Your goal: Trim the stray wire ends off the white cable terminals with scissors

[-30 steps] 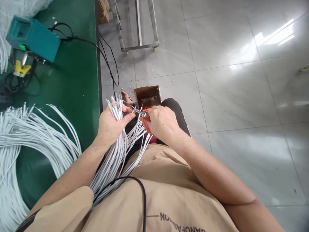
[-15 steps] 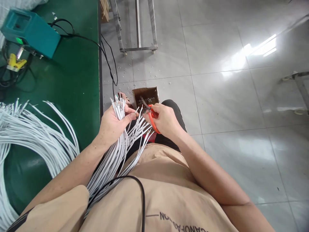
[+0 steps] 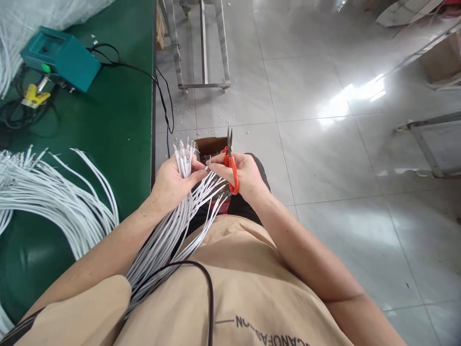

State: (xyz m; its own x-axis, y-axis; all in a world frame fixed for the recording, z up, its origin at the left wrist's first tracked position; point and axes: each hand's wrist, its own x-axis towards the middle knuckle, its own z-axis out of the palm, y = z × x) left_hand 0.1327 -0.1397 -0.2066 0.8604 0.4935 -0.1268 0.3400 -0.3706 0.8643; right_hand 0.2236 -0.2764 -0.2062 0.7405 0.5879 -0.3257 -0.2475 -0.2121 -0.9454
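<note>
My left hand (image 3: 175, 182) is closed round a bundle of white cables (image 3: 180, 211), whose trimmed tips stick up above the fingers. Its thumb and a finger pinch one cable end off to the right. There the thumb and fingertips of my right hand (image 3: 247, 175) meet the same cable end. Orange-handled scissors (image 3: 233, 174) also sit in my right hand, blades pointing away from me and only slightly apart. The other cables run down across my lap. Below the hands, a cardboard box (image 3: 211, 144) holding small scraps is partly hidden.
On the green table (image 3: 133, 120) at left lie another heap of white cables (image 3: 54, 202) and a teal machine (image 3: 61, 57) with a black cord. A metal stand (image 3: 203, 86) is on the tiled floor ahead, with small scraps scattered near it.
My right fingers have come left onto the cable end held by my left hand. The scissors have swung from pointing up-left to nearly straight ahead. The view has shifted slightly.
</note>
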